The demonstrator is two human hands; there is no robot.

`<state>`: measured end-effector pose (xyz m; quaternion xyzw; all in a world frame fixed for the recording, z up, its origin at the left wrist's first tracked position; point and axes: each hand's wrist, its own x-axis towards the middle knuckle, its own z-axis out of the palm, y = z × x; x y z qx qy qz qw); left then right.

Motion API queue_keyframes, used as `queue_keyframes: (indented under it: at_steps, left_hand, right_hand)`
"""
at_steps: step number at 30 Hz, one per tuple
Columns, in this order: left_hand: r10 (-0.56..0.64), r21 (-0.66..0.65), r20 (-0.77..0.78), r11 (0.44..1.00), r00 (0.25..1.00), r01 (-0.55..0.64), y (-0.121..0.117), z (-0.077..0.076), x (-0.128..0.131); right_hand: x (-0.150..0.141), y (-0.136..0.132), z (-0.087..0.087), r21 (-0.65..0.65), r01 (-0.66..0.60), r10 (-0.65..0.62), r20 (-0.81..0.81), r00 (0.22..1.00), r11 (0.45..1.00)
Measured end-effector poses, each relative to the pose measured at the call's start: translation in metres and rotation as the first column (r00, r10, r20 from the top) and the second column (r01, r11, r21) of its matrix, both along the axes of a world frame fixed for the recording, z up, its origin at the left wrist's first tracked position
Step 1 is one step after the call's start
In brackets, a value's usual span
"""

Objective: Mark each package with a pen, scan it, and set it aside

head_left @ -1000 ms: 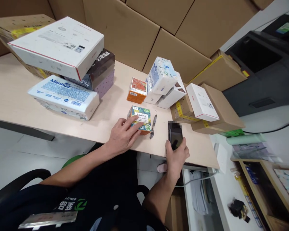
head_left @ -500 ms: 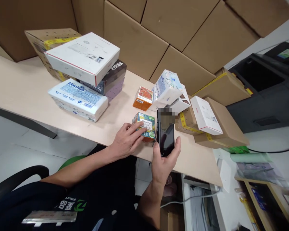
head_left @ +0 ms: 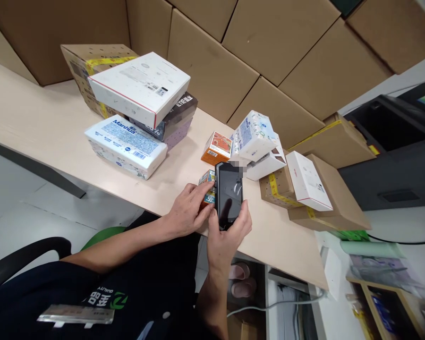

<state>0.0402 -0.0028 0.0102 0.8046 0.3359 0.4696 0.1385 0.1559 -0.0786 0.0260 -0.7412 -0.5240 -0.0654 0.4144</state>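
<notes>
My right hand (head_left: 230, 236) grips a black handheld device that looks like a smartphone (head_left: 229, 196), its dark screen facing up toward me. Just left of it, my left hand (head_left: 189, 208) has its fingers and thumb around a small teal and orange printed box (head_left: 207, 196) at the table's front edge. The device hides the right part of that box. Behind them, an orange box (head_left: 217, 147) with a picture on top sits beside a tissue pack (head_left: 253, 134).
On the table (head_left: 184, 177), a Manhua tissue pack (head_left: 127, 146) lies left, before a dark box (head_left: 179, 118) and a white box (head_left: 141, 85). Cartons (head_left: 279, 189) and another white box (head_left: 308, 179) stand right. Large cardboard boxes (head_left: 212, 66) line the back.
The device has moved left, over part of the small box. My left hand has gone from lying on the box's top to holding its side, and a different printed face shows.
</notes>
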Motion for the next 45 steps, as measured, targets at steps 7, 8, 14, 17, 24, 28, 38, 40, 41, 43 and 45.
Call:
queue_keyframes:
  at_steps: [7,8,14,17,24,28,38,40,41,43,45]
  left_hand:
    - [-0.084,-0.051,0.03,0.995,0.996,0.085,0.0043,0.001,-0.0013]
    - [-0.09,-0.067,0.032,0.994,0.995,0.091,0.0047,0.001,-0.0016]
    - [-0.105,-0.121,0.043,0.986,0.993,0.11,0.0047,0.001,-0.0029]
    - [-0.11,-0.119,0.05,0.986,0.993,0.115,0.0047,0.0009,-0.003]
    - [-0.103,-0.156,0.066,0.981,0.993,0.112,0.0052,-0.001,-0.0028]
    - [-0.109,-0.138,0.071,0.983,0.991,0.118,0.0057,-0.0024,-0.002]
    - [-0.098,-0.116,0.042,0.988,0.994,0.102,0.0054,-0.0025,-0.0017]
    - [-0.102,-0.117,0.037,0.988,0.994,0.106,0.0056,-0.0021,-0.0021]
    - [-0.102,-0.116,0.036,0.988,0.994,0.105,0.0057,-0.0021,-0.0022]
    - [-0.099,-0.117,0.039,0.988,0.994,0.103,0.0058,-0.0024,-0.0021]
    - [-0.098,-0.121,0.048,0.987,0.994,0.103,0.0058,-0.003,-0.0018]
  right_hand:
    - [0.0005,-0.0004,-0.0017,0.0,-0.002,0.002,0.025,1.0,1.0]
    - [0.0006,-0.0002,-0.0021,0.001,-0.001,0.001,0.03,1.0,1.0]
    - [0.0008,0.0003,-0.0028,0.019,-0.008,0.007,0.024,1.0,1.0]
    - [0.0008,-0.0001,-0.0025,0.005,-0.001,0.001,0.017,1.0,1.0]
    - [0.0012,-0.0008,-0.0008,-0.031,-0.003,0.002,-0.014,1.0,1.0]
    - [0.0021,-0.001,-0.002,-0.036,-0.004,0.004,0.002,1.0,0.999]
    - [0.0004,-0.0007,-0.0019,-0.019,-0.008,0.008,-0.004,1.0,1.0]
    - [0.0004,-0.0006,-0.0013,-0.019,-0.009,0.009,-0.008,1.0,1.0]
    - [0.0004,-0.0007,-0.0012,-0.015,-0.011,0.011,-0.008,1.0,1.0]
    - [0.0005,-0.0008,-0.0011,-0.006,-0.014,0.014,-0.01,1.0,1.0]
    - [0.0007,-0.0008,-0.0014,0.0,-0.017,0.017,-0.01,1.0,1.0]
